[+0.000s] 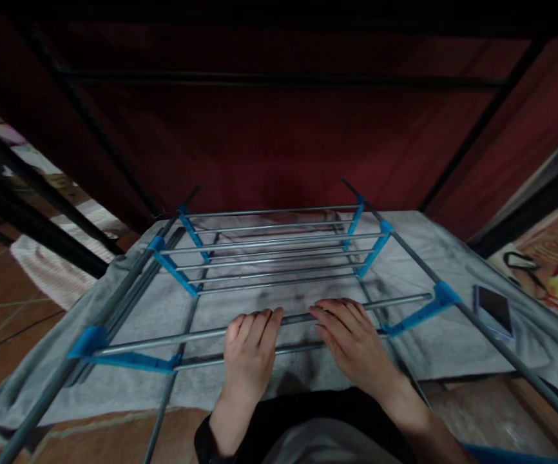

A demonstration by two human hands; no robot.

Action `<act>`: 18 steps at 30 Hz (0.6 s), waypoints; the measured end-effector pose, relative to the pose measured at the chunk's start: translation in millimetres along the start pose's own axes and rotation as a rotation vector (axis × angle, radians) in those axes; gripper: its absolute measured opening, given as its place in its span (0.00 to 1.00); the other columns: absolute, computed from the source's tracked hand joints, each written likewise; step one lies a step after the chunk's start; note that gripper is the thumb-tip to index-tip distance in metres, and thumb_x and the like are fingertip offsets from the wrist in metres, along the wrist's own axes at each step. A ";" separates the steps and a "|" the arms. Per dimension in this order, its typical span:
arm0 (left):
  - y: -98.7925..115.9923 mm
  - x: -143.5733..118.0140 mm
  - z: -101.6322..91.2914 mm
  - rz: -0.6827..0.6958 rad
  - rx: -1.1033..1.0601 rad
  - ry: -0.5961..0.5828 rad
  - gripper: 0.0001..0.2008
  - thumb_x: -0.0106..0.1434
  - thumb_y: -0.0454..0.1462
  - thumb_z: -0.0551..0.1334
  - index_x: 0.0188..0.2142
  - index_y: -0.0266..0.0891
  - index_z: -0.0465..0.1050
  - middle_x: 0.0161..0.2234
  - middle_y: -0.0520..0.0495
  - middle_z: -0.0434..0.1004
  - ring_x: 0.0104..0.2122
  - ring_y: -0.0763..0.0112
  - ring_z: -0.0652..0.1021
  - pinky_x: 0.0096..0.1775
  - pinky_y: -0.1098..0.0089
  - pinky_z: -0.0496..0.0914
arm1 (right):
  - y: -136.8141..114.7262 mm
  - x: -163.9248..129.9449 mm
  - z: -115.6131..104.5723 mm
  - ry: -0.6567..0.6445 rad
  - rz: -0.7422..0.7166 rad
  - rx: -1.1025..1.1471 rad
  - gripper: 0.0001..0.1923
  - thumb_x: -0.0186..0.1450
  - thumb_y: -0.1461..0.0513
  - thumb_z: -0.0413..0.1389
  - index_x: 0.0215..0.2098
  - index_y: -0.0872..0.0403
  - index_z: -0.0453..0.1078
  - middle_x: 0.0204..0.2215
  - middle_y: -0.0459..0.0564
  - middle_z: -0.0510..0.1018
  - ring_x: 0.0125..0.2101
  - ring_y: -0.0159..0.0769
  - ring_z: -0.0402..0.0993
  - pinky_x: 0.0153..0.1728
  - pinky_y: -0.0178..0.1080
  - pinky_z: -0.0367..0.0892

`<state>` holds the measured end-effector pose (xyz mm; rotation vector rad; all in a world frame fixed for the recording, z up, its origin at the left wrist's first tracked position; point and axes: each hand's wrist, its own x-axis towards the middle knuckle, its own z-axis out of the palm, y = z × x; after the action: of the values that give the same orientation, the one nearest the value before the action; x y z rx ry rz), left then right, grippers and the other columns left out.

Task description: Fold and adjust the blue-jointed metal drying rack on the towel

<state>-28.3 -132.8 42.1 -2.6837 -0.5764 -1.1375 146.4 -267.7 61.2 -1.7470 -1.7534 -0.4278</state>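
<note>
A partly built rack of grey metal tubes and blue plastic brackets stands in front of me. My left hand (252, 348) has its fingers curled over the nearest upper tube (187, 336), left of its middle. On the same tube, my right hand (351, 335) grips a little further right, fingers bent over it. The tube spans between a left blue bracket (129, 359) and a right blue bracket (424, 312). Its right end lies close to the right bracket; whether it is seated there I cannot tell. A lower tube (202, 363) runs behind my hands, partly hidden.
Further back are two tiers of crossbars (269, 243). Several loose tubes (129, 316) lie along the left side on a grey cloth (158, 399). A phone (493, 311) lies at the right. Dark frame bars and a red panel (279, 142) rise behind.
</note>
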 end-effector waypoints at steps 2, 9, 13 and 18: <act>-4.0 2.2 -1.0 0.013 0.006 0.008 0.15 0.66 0.26 0.57 0.50 0.37 0.73 0.36 0.46 0.80 0.34 0.67 0.75 0.42 0.64 0.64 | 10.9 -19.8 -3.8 0.136 0.105 0.036 0.15 0.71 0.67 0.50 0.54 0.50 0.71 0.48 0.52 0.78 0.48 0.39 0.73 0.49 0.44 0.67; -8.7 8.6 -2.4 0.064 0.016 0.057 0.14 0.67 0.29 0.59 0.51 0.38 0.73 0.34 0.47 0.80 0.31 0.67 0.74 0.39 0.65 0.62 | 39.2 -80.2 -15.4 0.445 0.706 0.254 0.07 0.70 0.60 0.52 0.38 0.50 0.72 0.35 0.48 0.75 0.38 0.38 0.73 0.40 0.41 0.68; -9.7 12.8 -2.0 0.075 0.026 0.095 0.13 0.68 0.31 0.59 0.50 0.40 0.74 0.32 0.48 0.80 0.31 0.67 0.74 0.38 0.65 0.61 | 49.3 -94.3 -17.2 0.641 0.936 0.389 0.07 0.67 0.56 0.54 0.36 0.51 0.69 0.31 0.45 0.72 0.34 0.36 0.70 0.38 0.39 0.65; -10.8 12.5 -3.8 0.095 0.030 0.097 0.12 0.67 0.31 0.61 0.50 0.38 0.74 0.32 0.48 0.80 0.31 0.66 0.74 0.38 0.65 0.62 | 66.8 -101.0 -14.3 0.851 1.008 0.405 0.13 0.63 0.55 0.58 0.44 0.50 0.67 0.40 0.47 0.72 0.42 0.37 0.70 0.46 0.43 0.64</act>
<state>-27.3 -120.5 53.7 -2.5838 -0.4422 -1.2148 207.9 -350.3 -4.1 -1.5545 -0.2522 -0.2600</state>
